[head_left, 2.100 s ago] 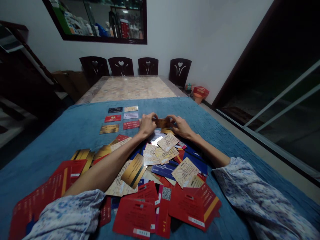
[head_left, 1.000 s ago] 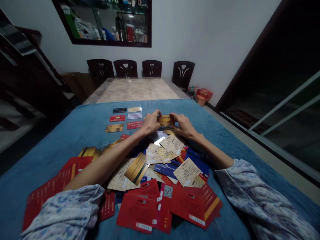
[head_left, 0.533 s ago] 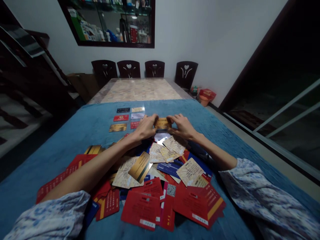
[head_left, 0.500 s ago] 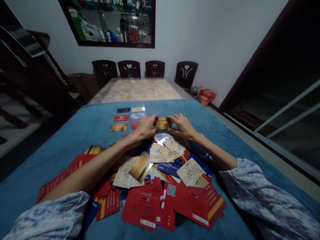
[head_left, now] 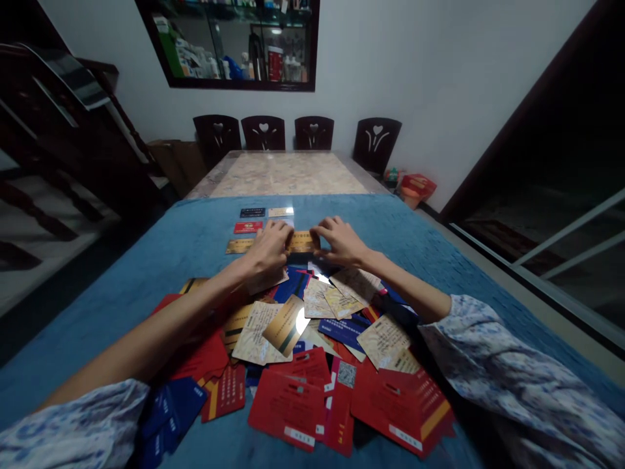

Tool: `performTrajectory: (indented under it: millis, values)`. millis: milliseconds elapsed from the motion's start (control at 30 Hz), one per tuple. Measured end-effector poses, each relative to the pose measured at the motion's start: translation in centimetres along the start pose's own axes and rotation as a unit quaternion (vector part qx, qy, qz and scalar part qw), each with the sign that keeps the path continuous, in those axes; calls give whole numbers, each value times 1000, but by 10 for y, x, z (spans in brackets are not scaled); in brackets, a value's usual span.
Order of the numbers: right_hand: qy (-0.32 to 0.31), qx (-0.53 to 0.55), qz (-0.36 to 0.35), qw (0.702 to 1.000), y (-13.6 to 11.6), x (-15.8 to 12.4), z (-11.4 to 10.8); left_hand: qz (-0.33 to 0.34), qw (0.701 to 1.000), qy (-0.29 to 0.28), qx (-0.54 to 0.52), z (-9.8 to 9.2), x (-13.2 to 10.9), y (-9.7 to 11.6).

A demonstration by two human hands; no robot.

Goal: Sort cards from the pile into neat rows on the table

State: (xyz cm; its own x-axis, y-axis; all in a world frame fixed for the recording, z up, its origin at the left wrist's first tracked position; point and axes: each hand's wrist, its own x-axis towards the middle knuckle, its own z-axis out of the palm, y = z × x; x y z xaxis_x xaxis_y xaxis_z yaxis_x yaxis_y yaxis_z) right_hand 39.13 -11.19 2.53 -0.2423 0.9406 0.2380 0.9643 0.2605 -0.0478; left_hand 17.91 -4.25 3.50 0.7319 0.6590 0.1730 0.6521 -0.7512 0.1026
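Observation:
Both my hands reach out over a blue cloth (head_left: 146, 260) to a gold card (head_left: 299, 242). My left hand (head_left: 266, 250) pinches its left end and my right hand (head_left: 338, 240) pinches its right end, fingers curled. The card lies low, at or just above the cloth, at the right of a row of laid-out cards (head_left: 249, 227). Under my forearms spreads a loose heap of red, blue, gold and cream cards (head_left: 312, 339).
Beyond the cloth the marble tabletop (head_left: 288, 179) runs to several dark chairs (head_left: 312, 133) at a white wall. A glass-fronted cabinet (head_left: 234, 45) hangs above. A stair rail (head_left: 73, 130) stands left, a sliding glass door (head_left: 561, 228) right, a red box (head_left: 417, 187) on the floor.
My hands have carried the gold card down and a little left, close to the laid-out row. The view has shifted left and my left forearm has pushed some red cards aside.

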Motion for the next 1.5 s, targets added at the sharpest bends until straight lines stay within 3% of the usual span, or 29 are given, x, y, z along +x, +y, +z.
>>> performTrajectory:
  millis: [433,633,867,1100,1500]
  values:
    - [-61,15,-26,998,-57,62,2,-73,995,-34,53,-12,-25,-69]
    - [-77,26,-36,996,-79,87,14,-113,990,-63,53,-15,-35,-99]
    - [-101,33,-36,994,-95,103,27,-147,983,-95,50,-13,-42,-117]
    - [-126,43,-41,990,-96,112,36,-101,983,-144,58,-4,-31,-138]
    - [-157,40,-28,986,-98,122,30,-97,986,-134,22,-5,-26,-142]
